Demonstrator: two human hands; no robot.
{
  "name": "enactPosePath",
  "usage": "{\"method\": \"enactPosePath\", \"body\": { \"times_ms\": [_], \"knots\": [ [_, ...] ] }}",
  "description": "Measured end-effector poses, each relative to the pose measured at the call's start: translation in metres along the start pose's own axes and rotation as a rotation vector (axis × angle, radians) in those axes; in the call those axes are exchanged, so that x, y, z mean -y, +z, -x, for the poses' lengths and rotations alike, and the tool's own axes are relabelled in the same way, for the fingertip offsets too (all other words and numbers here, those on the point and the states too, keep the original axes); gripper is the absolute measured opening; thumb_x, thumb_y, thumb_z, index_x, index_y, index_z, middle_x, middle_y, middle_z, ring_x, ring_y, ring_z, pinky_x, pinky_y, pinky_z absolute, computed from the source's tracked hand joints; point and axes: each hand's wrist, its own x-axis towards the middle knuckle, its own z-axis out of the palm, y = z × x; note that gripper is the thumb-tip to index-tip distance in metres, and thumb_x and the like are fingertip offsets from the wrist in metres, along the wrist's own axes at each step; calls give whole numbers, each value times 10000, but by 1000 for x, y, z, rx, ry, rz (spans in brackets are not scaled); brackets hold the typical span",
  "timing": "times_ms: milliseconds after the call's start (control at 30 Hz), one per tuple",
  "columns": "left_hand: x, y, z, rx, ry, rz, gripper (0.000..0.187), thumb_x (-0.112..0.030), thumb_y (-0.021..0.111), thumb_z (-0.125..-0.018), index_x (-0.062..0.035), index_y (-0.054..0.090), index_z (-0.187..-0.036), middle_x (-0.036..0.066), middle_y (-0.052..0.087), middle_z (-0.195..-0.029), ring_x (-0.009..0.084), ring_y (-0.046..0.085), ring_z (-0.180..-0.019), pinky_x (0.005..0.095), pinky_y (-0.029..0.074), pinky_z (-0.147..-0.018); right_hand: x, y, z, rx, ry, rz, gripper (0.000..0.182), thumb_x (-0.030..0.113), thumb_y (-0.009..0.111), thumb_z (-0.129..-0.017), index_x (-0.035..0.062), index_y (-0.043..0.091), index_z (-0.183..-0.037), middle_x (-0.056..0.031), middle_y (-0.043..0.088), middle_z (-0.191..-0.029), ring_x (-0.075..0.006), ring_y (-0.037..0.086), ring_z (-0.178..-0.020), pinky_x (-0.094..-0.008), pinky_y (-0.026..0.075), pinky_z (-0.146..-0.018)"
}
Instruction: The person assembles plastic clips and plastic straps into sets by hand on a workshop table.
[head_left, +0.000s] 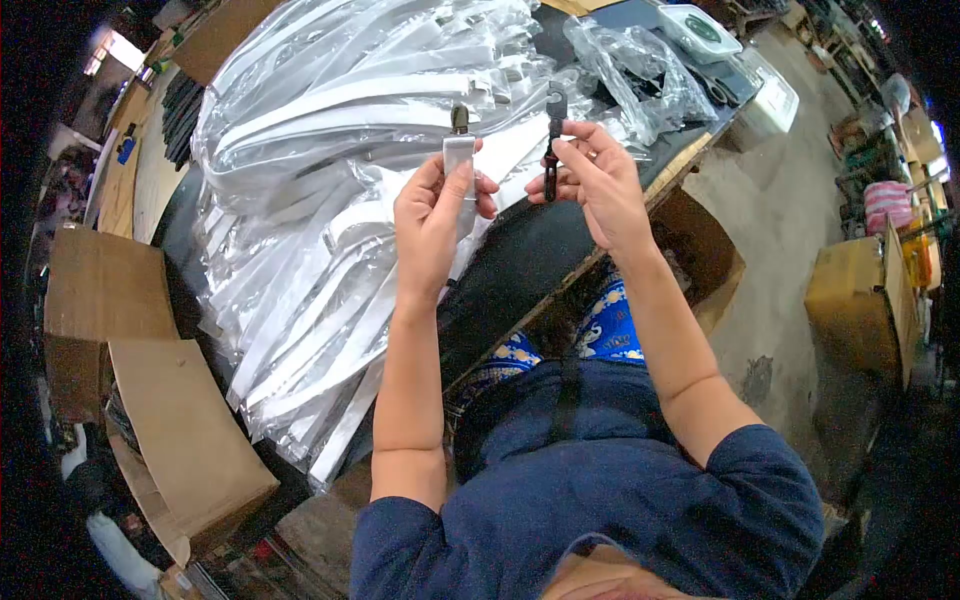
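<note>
My left hand [432, 222] is closed on a white belt [459, 155] near its end, thumb laid along the strap. A brass-coloured metal piece [459, 119] tops that end. My right hand [604, 182] pinches a black plastic belt hanger [555, 110] between thumb and fingers, its hook pointing up. The two hands are held apart at about the same height over the dark table [515, 265]. Behind and left of them spreads a large pile of white belts [300, 115] in clear plastic sleeves.
Crumpled clear plastic bags [625, 75] with black pieces lie at the back right, near scissors [716, 92] and a white container [700, 32]. Cardboard boxes [195, 430] stand at the left. Another box [845, 300] stands on the floor to the right.
</note>
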Motion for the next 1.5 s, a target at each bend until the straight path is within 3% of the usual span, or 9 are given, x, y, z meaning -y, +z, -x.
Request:
{"method": "enactPosePath", "body": {
  "times_ms": [300,700,867,1067,1167,1400,1500],
  "knots": [
    [1,0,0,15,23,-9,286,-171,531,-938,23,583,-1142,66,632,-777,98,561,-632,230,449,-597,-6,7,5,-34,34,-38,161,117,571,-909,8,480,-986,-127,624,-821,-199,658,-671,-313,569,-569],
    [4,-1,0,13,20,11,282,-166,545,-932,14,587,-1145,58,636,-774,95,565,-630,224,453,-591,-18,14,12,-64,-66,-22,112,45,569,-894,-43,517,-937,-168,643,-833,-224,671,-707,-315,578,-629],
    [2,-2,0,0,7,27,278,-157,545,-930,14,585,-1145,61,639,-782,100,569,-632,228,459,-591,-13,19,19,-15,-104,49,142,6,549,-895,-83,595,-997,-150,661,-906,-221,676,-799,-295,567,-720],
    [4,-3,-1,30,35,46,272,-144,517,-944,27,570,-1150,62,630,-782,103,582,-651,235,477,-611,2,20,26,112,-26,-43,260,-4,560,-885,-100,571,-1126,-177,647,-1017,-227,655,-914,-293,543,-821],
    [3,-2,-1,19,28,62,280,-142,533,-931,21,577,-1154,55,640,-797,98,572,-662,233,464,-604,-1,26,29,77,-97,-13,240,-31,575,-867,-67,609,-1102,-145,658,-1009,-182,649,-913,-275,538,-824],
    [2,-1,-1,32,74,23,277,-118,501,-944,27,508,-1179,69,624,-783,92,564,-653,241,475,-602,2,30,36,17,-218,265,213,-63,626,-823,-72,635,-1035,-130,661,-1017,-164,636,-960,-236,518,-806],
    [4,0,-1,24,88,15,271,-122,499,-944,17,473,-1175,77,617,-768,91,557,-639,239,472,-588,2,30,35,-2,-343,325,135,-40,647,-818,-54,655,-953,-104,662,-966,-129,644,-848,-207,512,-707]
  ]
}}
